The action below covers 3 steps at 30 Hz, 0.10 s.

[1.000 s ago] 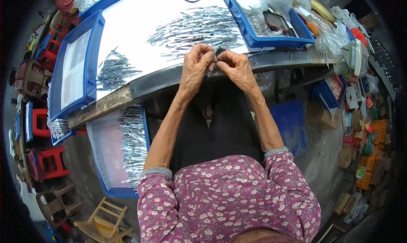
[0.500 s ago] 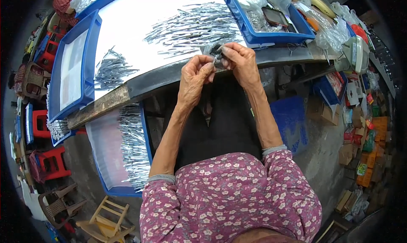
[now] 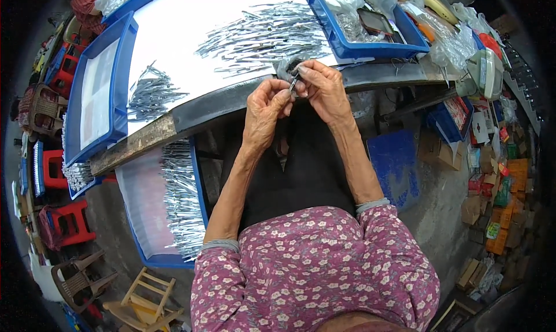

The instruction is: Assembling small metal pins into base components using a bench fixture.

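Observation:
My left hand (image 3: 263,111) and my right hand (image 3: 328,93) meet just over the table's near edge. Between their pinched fingertips is a thin silvery metal strip (image 3: 293,84) with a dark part at its upper end; its exact kind is too small to tell. Right behind the fingers, a clear plastic bag (image 3: 284,71) with small black parts rests at the edge, partly hidden by my right hand. Beyond it, a wide pile of thin metal strips (image 3: 263,39) covers the white tabletop. A smaller heap of strips (image 3: 152,94) lies to the left.
An upright-edged blue tray (image 3: 120,77) stands at the table's left end. Another blue tray (image 3: 382,51), filled with bags and tools, is at right. Below the table, a low tray (image 3: 139,204) holds more strips. Red stools (image 3: 74,225) and a wooden chair (image 3: 153,297) stand left.
My right fingers have shifted slightly left and down along the strip, and more of its dark end shows. My left hand has barely moved.

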### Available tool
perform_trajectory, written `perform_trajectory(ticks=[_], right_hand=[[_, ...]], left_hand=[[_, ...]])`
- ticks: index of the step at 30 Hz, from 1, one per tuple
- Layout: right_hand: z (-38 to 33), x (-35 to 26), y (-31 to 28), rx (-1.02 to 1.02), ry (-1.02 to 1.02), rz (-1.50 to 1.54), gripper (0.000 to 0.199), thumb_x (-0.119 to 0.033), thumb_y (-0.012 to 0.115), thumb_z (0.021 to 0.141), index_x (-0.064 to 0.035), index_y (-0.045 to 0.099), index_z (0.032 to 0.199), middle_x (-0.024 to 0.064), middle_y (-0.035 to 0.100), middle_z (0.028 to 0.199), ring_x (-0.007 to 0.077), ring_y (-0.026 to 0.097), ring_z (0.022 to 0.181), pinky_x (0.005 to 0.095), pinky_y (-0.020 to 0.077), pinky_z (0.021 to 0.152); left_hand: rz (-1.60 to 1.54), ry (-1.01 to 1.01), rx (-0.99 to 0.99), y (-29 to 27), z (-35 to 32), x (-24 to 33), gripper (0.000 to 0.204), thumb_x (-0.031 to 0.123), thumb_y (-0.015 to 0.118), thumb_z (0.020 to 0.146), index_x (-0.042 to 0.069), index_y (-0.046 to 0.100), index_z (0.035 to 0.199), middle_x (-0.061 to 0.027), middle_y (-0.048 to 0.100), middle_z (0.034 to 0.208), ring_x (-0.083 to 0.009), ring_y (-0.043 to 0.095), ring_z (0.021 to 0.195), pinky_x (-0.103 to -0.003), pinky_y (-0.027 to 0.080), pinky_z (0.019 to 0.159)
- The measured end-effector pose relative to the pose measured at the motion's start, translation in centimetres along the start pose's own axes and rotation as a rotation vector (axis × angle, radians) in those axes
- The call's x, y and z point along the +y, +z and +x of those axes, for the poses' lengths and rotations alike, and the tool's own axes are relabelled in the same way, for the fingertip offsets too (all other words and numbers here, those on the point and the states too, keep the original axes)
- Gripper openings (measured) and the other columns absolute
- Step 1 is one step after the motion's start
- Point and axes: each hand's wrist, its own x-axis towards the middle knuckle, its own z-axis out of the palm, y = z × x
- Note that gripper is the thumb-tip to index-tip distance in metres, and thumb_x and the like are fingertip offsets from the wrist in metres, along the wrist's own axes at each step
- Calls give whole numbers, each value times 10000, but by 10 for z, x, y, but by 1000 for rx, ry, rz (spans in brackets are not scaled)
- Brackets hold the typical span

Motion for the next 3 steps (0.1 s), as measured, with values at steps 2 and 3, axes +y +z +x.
perform_trajectory(ticks=[2,3], right_hand=[[0,1,-2,-9,2,11,133,-97,509,860,22,554,895,47,557,687,86,514,588,189,396,518],[0,2,-4,-19,3,12,132,-97,507,861,20,555,900,48,558,688,88,515,590,191,398,519]], left_hand=[[4,-1,3,0,0,-1,117,97,543,842,7,521,913,-17,554,723,-41,449,550,-159,312,472],[6,-3,5,-1,0,-2,120,98,544,841,6,521,916,-17,555,724,-42,452,550,-163,315,470]])
